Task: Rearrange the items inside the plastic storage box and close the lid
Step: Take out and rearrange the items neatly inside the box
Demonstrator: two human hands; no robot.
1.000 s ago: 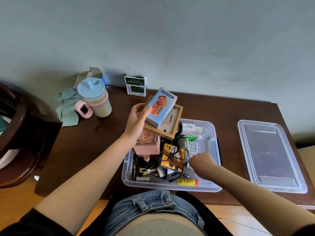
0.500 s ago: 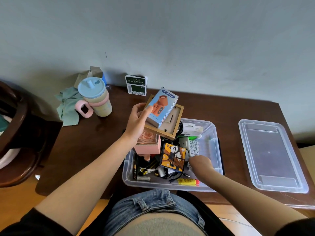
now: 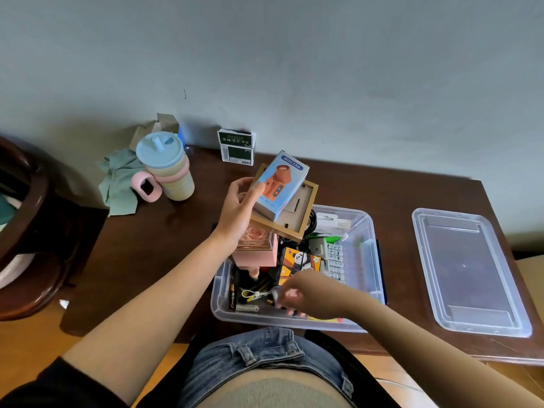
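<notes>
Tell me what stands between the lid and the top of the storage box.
The left hand holds a stack above the box: mini fan carton, wooden frame and pink rose box. The right hand reaches inside. The lid lies apart, to the right.

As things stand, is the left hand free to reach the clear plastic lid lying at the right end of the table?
Probably not. The left hand grips a stack: blue mini fan box, wooden frame and pink rose box. The clear plastic lid lies beyond the storage box and the right hand's arm crosses that path.

Clear storage box (image 3: 369,254) (cluttered) sits open; its lid (image 3: 468,269) lies well apart.
</notes>
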